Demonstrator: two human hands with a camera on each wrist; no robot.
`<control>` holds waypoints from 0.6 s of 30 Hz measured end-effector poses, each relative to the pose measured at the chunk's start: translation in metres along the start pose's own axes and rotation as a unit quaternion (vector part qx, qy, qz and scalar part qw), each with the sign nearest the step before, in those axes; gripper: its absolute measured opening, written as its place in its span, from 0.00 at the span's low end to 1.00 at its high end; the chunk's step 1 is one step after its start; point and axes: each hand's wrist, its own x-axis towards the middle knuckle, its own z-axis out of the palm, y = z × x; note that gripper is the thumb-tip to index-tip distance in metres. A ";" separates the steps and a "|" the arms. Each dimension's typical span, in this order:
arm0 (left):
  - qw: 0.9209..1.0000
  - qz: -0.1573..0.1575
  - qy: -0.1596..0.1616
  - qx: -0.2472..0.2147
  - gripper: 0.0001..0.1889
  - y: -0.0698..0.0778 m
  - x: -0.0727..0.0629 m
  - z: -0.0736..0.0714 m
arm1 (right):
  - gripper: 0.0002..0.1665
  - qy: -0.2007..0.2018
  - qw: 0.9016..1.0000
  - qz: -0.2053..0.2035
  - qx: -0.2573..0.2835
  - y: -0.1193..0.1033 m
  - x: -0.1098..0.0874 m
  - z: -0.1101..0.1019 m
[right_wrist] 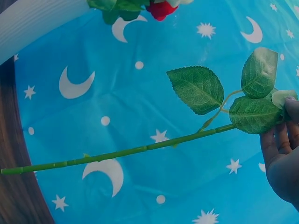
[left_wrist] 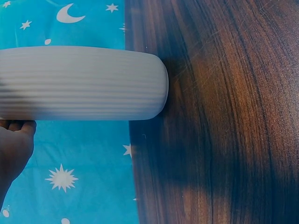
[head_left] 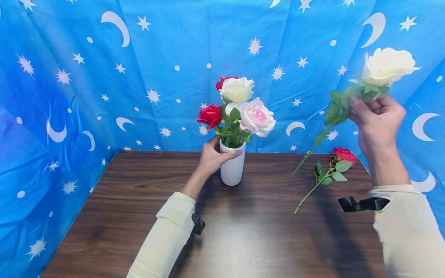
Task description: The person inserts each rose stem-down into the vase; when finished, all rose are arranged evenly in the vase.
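A white ribbed vase (head_left: 232,170) stands upright on the table. My left hand (head_left: 213,157) grips it near the rim, thumb across the front and fingers round the left side. In the vase are a white rose (head_left: 237,90), a pale pink rose (head_left: 258,117), a red rose (head_left: 210,116) and another red bloom (head_left: 222,82) partly hidden behind. Up at the right, my right hand (head_left: 380,119) pinches a second white rose (head_left: 388,66) just below its bloom. That rose's green stem (right_wrist: 149,147) slants down toward the table, with leaves (right_wrist: 254,114) beside the fingers.
On the table's right side lies a red rose (head_left: 345,155), its stem pointing toward the front. The dark wooden table (head_left: 139,216) meets a blue cloth (head_left: 167,46) with moons and stars behind it and at both sides. Black straps hang from both wrists.
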 end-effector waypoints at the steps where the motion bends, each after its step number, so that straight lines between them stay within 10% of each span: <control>1: 1.000 0.000 0.000 -0.001 0.35 0.000 0.000 0.000 | 0.19 -0.004 1.000 -0.001 0.005 -0.001 0.000 0.002; 18: 1.000 -0.002 0.003 0.013 0.35 0.000 -0.001 0.000 | 0.19 -0.082 0.995 0.028 0.044 -0.008 -0.003 0.050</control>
